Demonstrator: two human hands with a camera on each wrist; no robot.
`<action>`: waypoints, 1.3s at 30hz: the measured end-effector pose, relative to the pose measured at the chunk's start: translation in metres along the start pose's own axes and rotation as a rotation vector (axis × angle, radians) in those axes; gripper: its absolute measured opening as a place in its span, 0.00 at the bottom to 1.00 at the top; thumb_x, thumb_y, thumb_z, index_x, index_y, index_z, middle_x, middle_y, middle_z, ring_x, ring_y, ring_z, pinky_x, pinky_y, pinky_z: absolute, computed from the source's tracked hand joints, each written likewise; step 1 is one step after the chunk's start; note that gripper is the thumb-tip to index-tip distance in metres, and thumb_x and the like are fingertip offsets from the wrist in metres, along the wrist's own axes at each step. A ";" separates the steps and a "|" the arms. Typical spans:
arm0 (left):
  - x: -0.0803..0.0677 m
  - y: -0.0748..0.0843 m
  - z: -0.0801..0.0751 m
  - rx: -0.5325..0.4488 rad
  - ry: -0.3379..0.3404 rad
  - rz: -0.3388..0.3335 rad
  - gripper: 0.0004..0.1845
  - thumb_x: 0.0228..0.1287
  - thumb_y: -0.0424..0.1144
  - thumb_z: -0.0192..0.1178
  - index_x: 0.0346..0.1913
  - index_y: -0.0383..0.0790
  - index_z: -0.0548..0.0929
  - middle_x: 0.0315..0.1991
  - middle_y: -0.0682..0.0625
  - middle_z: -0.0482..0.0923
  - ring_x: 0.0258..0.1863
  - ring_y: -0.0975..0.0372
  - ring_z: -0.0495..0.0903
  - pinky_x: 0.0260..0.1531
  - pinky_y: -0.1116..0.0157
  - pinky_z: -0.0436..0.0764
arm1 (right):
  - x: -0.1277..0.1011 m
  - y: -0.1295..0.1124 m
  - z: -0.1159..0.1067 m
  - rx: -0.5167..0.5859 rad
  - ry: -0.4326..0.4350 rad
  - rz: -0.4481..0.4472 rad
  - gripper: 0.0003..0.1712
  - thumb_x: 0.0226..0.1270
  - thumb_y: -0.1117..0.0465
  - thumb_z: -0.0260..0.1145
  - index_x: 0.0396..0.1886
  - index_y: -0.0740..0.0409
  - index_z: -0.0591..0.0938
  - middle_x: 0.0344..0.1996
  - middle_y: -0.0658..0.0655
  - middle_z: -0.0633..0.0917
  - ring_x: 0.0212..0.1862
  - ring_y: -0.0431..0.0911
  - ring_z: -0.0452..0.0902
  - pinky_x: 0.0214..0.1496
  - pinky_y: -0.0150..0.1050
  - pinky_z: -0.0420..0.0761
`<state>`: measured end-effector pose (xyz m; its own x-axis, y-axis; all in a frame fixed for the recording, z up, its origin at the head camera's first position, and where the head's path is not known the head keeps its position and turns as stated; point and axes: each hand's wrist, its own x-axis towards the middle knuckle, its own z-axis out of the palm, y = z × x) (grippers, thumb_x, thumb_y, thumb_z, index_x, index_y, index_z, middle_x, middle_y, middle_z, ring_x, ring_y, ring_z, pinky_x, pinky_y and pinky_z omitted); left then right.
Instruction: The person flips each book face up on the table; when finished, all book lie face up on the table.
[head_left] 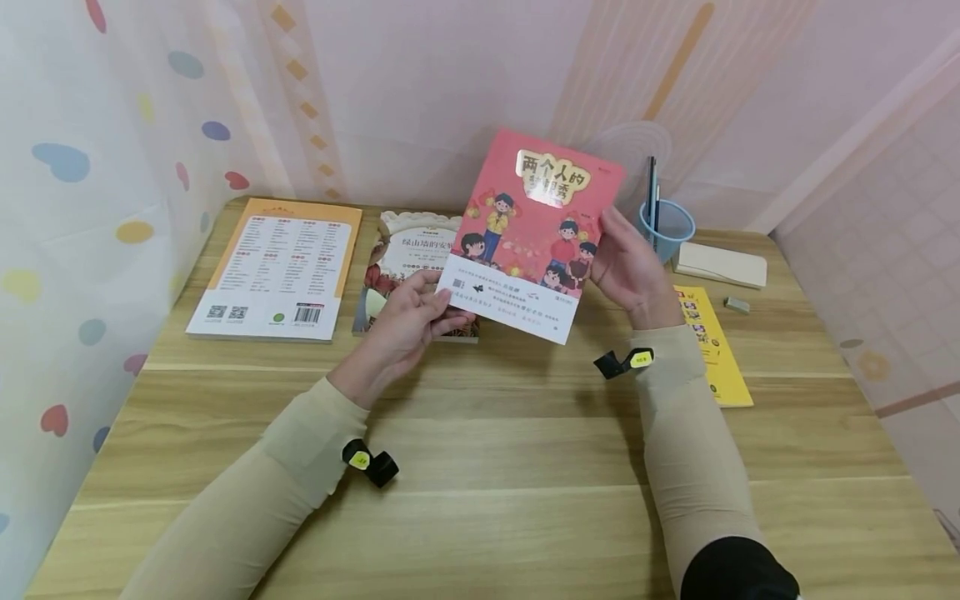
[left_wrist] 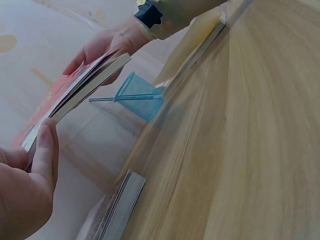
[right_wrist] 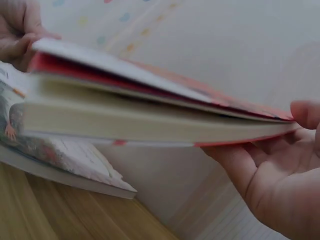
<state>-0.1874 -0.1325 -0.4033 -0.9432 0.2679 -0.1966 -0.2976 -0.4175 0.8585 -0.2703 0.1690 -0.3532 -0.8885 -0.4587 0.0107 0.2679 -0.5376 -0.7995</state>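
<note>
A pink paperback book (head_left: 543, 221) with cartoon figures and a white lower band is held up above the table, its front cover tilted toward the head camera. At its lower left corner my left hand (head_left: 397, 333) pinches it between thumb and fingers. My right hand (head_left: 628, 262) grips the right edge, with the thumb over the cover and fingers underneath in the right wrist view. That view also shows the cover lifting slightly from the page block (right_wrist: 150, 120). Behind the left hand, a white illustrated book (head_left: 416, 250) lies partly hidden by the pink one.
An orange-and-white book (head_left: 273, 271) lies back-up at the left. Toward the right stand a blue mesh pen cup (head_left: 671, 229) with pens, a cream rectangular block (head_left: 722, 265) and a small eraser-like piece (head_left: 737, 305). Under the right forearm, a yellow book (head_left: 723, 358) is partly covered.
</note>
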 end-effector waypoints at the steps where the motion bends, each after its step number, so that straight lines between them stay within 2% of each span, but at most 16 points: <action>1: 0.000 0.001 0.000 -0.012 0.003 0.001 0.17 0.82 0.31 0.40 0.68 0.34 0.62 0.64 0.33 0.73 0.37 0.61 0.87 0.45 0.69 0.85 | 0.000 0.000 0.000 -0.022 -0.019 0.016 0.28 0.83 0.54 0.51 0.79 0.43 0.65 0.69 0.59 0.73 0.61 0.53 0.80 0.55 0.46 0.84; 6: 0.000 0.004 -0.004 -0.101 0.026 0.012 0.14 0.81 0.31 0.42 0.64 0.39 0.65 0.56 0.40 0.80 0.35 0.60 0.88 0.43 0.70 0.85 | 0.001 0.000 0.002 -0.085 -0.134 0.074 0.30 0.84 0.57 0.48 0.82 0.44 0.58 0.62 0.62 0.79 0.52 0.56 0.85 0.44 0.50 0.88; 8: -0.001 0.006 -0.005 -0.118 0.026 0.013 0.13 0.81 0.31 0.42 0.62 0.40 0.66 0.54 0.42 0.80 0.35 0.60 0.88 0.42 0.70 0.85 | 0.001 0.001 0.003 -0.080 -0.156 0.073 0.31 0.84 0.60 0.48 0.82 0.44 0.56 0.62 0.63 0.80 0.51 0.57 0.85 0.44 0.52 0.87; 17: -0.002 0.009 -0.006 -0.150 -0.028 -0.030 0.14 0.82 0.33 0.41 0.65 0.42 0.65 0.58 0.42 0.77 0.38 0.59 0.88 0.44 0.70 0.85 | 0.001 0.004 0.002 0.019 -0.121 0.039 0.34 0.81 0.68 0.50 0.82 0.48 0.56 0.60 0.66 0.81 0.51 0.60 0.85 0.42 0.52 0.87; 24: -0.003 0.015 -0.008 -0.171 -0.061 -0.067 0.13 0.81 0.34 0.46 0.62 0.41 0.69 0.52 0.44 0.83 0.41 0.56 0.88 0.44 0.67 0.86 | 0.001 0.005 0.000 0.091 -0.081 0.033 0.33 0.81 0.70 0.49 0.81 0.48 0.59 0.64 0.66 0.77 0.55 0.60 0.83 0.45 0.52 0.86; 29: -0.003 0.019 -0.011 -0.119 -0.069 -0.090 0.10 0.81 0.34 0.47 0.58 0.37 0.72 0.47 0.47 0.86 0.39 0.56 0.88 0.44 0.65 0.86 | 0.001 0.005 -0.003 0.113 -0.061 0.029 0.33 0.81 0.72 0.48 0.81 0.51 0.59 0.65 0.66 0.76 0.57 0.61 0.82 0.47 0.51 0.85; 34: -0.001 0.019 -0.013 -0.002 -0.090 -0.104 0.19 0.83 0.35 0.45 0.68 0.31 0.70 0.52 0.47 0.84 0.41 0.58 0.88 0.46 0.64 0.86 | -0.001 0.002 -0.007 0.123 -0.052 0.039 0.35 0.80 0.73 0.49 0.81 0.52 0.57 0.66 0.66 0.76 0.58 0.61 0.81 0.49 0.51 0.84; 39: 0.002 0.016 -0.016 0.067 -0.085 -0.107 0.22 0.82 0.35 0.47 0.73 0.33 0.67 0.56 0.44 0.79 0.41 0.60 0.87 0.47 0.64 0.85 | -0.003 -0.001 -0.014 0.081 -0.006 0.063 0.35 0.79 0.73 0.50 0.82 0.53 0.57 0.65 0.65 0.77 0.58 0.60 0.82 0.50 0.50 0.84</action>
<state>-0.1967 -0.1525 -0.3974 -0.8896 0.3820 -0.2502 -0.3827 -0.3247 0.8649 -0.2733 0.1809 -0.3605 -0.8668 -0.4975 -0.0344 0.3528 -0.5631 -0.7473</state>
